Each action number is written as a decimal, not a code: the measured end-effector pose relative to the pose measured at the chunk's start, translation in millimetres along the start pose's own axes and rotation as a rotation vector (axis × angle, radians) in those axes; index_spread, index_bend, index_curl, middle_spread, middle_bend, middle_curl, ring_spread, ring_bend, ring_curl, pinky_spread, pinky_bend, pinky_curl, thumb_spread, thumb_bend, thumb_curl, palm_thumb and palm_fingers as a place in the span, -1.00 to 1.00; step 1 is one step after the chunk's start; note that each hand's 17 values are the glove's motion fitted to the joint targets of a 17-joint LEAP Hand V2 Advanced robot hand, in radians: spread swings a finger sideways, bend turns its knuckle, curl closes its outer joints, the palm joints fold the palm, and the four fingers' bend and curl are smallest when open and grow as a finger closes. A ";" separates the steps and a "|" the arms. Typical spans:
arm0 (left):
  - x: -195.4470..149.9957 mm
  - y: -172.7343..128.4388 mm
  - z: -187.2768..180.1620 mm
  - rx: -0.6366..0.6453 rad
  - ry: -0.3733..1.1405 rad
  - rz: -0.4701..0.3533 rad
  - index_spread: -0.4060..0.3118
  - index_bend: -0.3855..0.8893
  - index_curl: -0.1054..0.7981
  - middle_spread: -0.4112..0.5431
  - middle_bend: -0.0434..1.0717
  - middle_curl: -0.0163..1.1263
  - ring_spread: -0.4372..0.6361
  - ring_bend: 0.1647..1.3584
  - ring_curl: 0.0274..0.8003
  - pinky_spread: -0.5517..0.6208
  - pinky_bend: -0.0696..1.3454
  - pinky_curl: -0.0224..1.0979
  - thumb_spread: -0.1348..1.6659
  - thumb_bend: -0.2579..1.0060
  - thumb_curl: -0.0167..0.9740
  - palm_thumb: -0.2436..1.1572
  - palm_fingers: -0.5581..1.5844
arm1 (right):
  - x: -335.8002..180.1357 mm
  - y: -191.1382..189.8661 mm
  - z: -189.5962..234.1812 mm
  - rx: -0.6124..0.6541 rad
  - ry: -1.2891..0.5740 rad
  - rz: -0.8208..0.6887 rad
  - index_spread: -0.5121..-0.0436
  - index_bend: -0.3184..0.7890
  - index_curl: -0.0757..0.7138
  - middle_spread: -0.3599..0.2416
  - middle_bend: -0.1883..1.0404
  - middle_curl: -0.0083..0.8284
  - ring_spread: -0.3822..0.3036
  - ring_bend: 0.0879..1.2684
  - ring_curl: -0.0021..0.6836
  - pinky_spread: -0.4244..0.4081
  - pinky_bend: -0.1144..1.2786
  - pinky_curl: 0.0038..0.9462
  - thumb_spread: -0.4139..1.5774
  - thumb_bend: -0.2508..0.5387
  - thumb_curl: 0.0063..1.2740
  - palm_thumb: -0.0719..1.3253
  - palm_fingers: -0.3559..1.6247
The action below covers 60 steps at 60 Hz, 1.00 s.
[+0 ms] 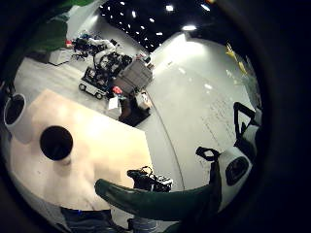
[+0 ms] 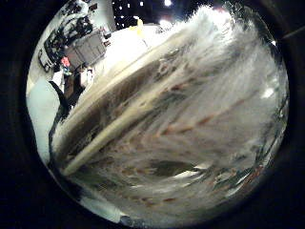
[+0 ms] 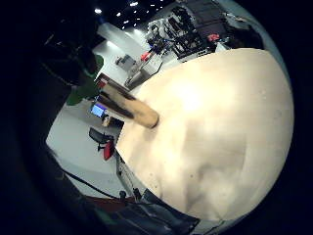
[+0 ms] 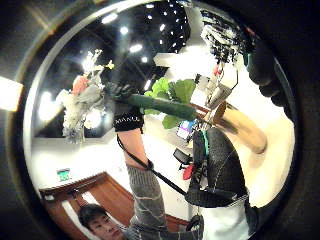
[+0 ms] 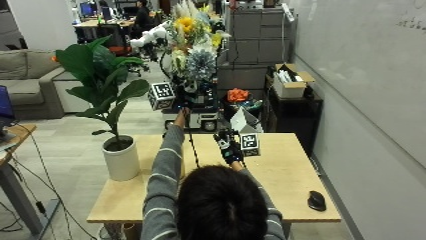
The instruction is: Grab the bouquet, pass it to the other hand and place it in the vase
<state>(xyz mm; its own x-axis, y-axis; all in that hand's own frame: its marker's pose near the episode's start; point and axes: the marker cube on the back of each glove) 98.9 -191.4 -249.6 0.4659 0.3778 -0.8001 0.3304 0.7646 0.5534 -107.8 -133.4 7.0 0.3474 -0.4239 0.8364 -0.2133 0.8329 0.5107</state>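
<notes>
i see the left hand [image 5: 178, 106] raised high over the light wooden bench [image 5: 286, 175], gripping the tall mixed yellow-and-white flower bouquet [image 5: 190, 42] by its green-wrapped stem, while the right hand [image 5: 229, 146] hovers lower, fingers relaxed, holding nothing.

The left hand [image 5: 181, 111] is mostly covered by bouquet [image 5: 190, 47] foliage, so finger pose is unclear. The vase [image 5: 181, 170] is hidden behind the left sleeve. The bouquet head is cut off by the outside view's top edge.
</notes>
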 end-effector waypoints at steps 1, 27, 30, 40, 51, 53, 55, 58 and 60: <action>-0.3 -4.9 -2.5 0.003 -0.006 -0.006 -0.81 0.55 0.42 -0.83 0.44 0.00 -0.87 0.08 0.13 -0.75 -0.06 -0.15 0.30 -0.62 0.04 0.41 0.88 | 1.2 0.6 -1.2 -0.004 0.007 0.036 0.32 -0.15 0.34 0.00 -0.04 0.09 -0.24 -0.16 0.16 -0.06 -0.24 -0.23 0.49 -0.43 -0.15 0.18 0.24; -26.5 -81.6 -33.0 0.048 -0.041 -0.069 -0.82 0.55 0.45 -0.82 0.47 -0.02 -0.87 0.10 0.15 -0.75 -0.05 -0.15 0.31 -0.62 0.08 0.40 0.87 | 22.0 -56.9 -19.2 0.002 0.055 -0.103 0.11 -0.23 0.08 0.00 -0.40 -0.05 -0.10 -0.43 0.07 0.45 -0.31 -0.26 0.52 -0.42 -0.24 0.16 0.05; -36.3 -85.4 -34.6 0.055 -0.040 -0.087 -0.81 0.55 0.45 -0.82 0.48 -0.02 -0.87 0.10 0.15 -0.74 -0.06 -0.15 0.31 -0.62 0.09 0.40 0.87 | 13.3 -61.9 -16.9 -0.001 -0.023 -0.228 0.10 -0.21 0.05 0.00 -0.40 -0.06 -0.09 -0.44 0.07 0.48 -0.31 -0.26 0.52 -0.42 -0.25 0.16 0.04; -82.6 -103.7 -27.7 0.069 -0.022 -0.113 -0.81 0.55 0.45 -0.82 0.48 -0.02 -0.87 0.09 0.15 -0.74 -0.06 -0.15 0.31 -0.62 0.09 0.40 0.87 | 52.0 -50.2 -25.2 0.025 0.190 0.229 0.09 -0.19 0.00 0.04 -0.40 -0.08 -0.07 -0.45 0.07 0.55 -0.33 -0.26 0.52 -0.41 -0.26 0.17 0.03; -80.3 -82.5 -44.1 0.220 -0.131 -0.105 -0.81 0.55 0.46 -0.82 0.49 -0.03 -0.87 0.09 0.15 -0.74 -0.05 -0.15 0.31 -0.62 0.10 0.40 0.87 | 51.0 -47.7 -19.5 -0.013 0.111 0.141 0.09 -0.17 -0.02 0.04 -0.40 -0.10 -0.06 -0.48 0.06 0.58 -0.36 -0.27 0.53 -0.41 -0.28 0.17 0.04; -80.7 -81.1 -46.1 0.247 -0.149 -0.088 -0.81 0.55 0.46 -0.82 0.49 -0.03 -0.87 0.09 0.14 -0.75 -0.05 -0.15 0.31 -0.62 0.10 0.40 0.87 | 48.8 -45.7 -19.3 -0.017 0.092 0.158 0.08 -0.17 -0.02 0.05 -0.40 -0.10 -0.06 -0.48 0.06 0.58 -0.36 -0.26 0.53 -0.41 -0.28 0.17 0.05; -86.9 -82.4 -43.1 0.240 -0.141 -0.098 -0.81 0.55 0.46 -0.82 0.49 -0.03 -0.87 0.09 0.14 -0.75 -0.05 -0.15 0.31 -0.62 0.10 0.40 0.87 | 45.4 -44.1 -19.2 -0.022 0.073 0.152 0.08 -0.17 -0.02 0.05 -0.40 -0.10 -0.06 -0.49 0.06 0.59 -0.35 -0.26 0.53 -0.41 -0.28 0.17 0.05; -103.8 -87.7 -29.7 0.131 -0.033 -0.145 -0.81 0.55 0.46 -0.82 0.49 -0.03 -0.88 0.09 0.15 -0.75 -0.05 -0.15 0.31 -0.62 0.10 0.40 0.87 | 43.6 -42.0 -20.4 -0.026 0.065 0.150 0.09 -0.16 -0.01 0.05 -0.41 -0.10 -0.05 -0.50 0.05 0.60 -0.36 -0.26 0.53 -0.41 -0.28 0.17 0.05; -97.6 -80.0 -30.7 0.088 0.011 -0.157 -0.81 0.55 0.46 -0.82 0.49 -0.03 -0.88 0.09 0.15 -0.74 -0.05 -0.15 0.31 -0.62 0.10 0.40 0.87 | 42.7 -41.6 -20.8 -0.025 0.055 0.135 0.10 -0.15 -0.01 0.05 -0.41 -0.11 -0.05 -0.51 0.05 0.60 -0.36 -0.26 0.53 -0.42 -0.28 0.17 0.06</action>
<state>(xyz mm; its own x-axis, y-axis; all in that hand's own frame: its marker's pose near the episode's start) 1.8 -273.5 -222.9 0.3940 0.2639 -0.8804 0.4687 0.7663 0.4395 -65.1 -178.8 17.3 0.3669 -0.2880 0.8845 -0.2386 0.8899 0.3888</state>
